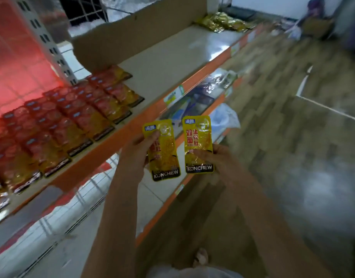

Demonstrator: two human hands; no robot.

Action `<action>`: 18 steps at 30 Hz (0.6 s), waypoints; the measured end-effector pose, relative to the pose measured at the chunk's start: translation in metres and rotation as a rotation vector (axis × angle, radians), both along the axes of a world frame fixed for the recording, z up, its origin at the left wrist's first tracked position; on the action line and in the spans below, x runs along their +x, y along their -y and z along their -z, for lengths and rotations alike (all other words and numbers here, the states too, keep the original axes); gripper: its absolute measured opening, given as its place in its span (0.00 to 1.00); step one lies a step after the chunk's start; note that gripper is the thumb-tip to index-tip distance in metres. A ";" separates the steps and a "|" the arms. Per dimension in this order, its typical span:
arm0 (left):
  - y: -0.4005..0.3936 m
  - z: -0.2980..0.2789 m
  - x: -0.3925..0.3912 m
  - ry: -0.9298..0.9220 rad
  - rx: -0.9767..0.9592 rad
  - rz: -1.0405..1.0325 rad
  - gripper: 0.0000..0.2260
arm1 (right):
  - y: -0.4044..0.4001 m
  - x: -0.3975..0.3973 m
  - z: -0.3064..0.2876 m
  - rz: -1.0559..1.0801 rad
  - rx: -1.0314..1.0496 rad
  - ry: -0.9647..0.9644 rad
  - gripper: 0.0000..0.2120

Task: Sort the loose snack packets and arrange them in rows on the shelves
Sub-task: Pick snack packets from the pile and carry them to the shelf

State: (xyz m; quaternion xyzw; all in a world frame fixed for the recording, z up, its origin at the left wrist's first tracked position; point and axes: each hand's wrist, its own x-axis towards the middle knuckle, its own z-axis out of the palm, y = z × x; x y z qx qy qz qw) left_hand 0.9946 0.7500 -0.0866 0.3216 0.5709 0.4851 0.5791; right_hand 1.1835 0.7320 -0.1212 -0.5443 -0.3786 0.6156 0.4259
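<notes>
While fingers point(152, 137) of left hand point(137, 151) pinch one yellow packet point(164, 151), right hand point(214, 157) clamps second yellow packet point(198, 145) with thumb on front, both upright, side by side, not touching, out in front of orange shelf edge point(132, 121). Red packets point(58, 125) sit in neat rows on top shelf point(172, 63); gold packets point(222, 22) piled at far end, cardboard point(132, 33) behind.

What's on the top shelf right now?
The top shelf carries rows of red packets at its left end, gold packets piled at the far end, and a cardboard sheet along the back. Anything behind the cardboard is hidden.
</notes>
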 end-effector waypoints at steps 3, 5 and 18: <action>-0.031 -0.002 0.053 0.020 0.028 0.067 0.03 | -0.022 0.054 0.002 0.056 -0.003 -0.044 0.06; -0.052 -0.004 0.084 -0.010 0.052 0.121 0.03 | -0.035 0.086 0.005 0.092 -0.015 -0.074 0.07; -0.273 -0.003 0.251 -0.022 0.128 0.273 0.04 | -0.223 0.239 0.022 0.154 0.014 -0.099 0.09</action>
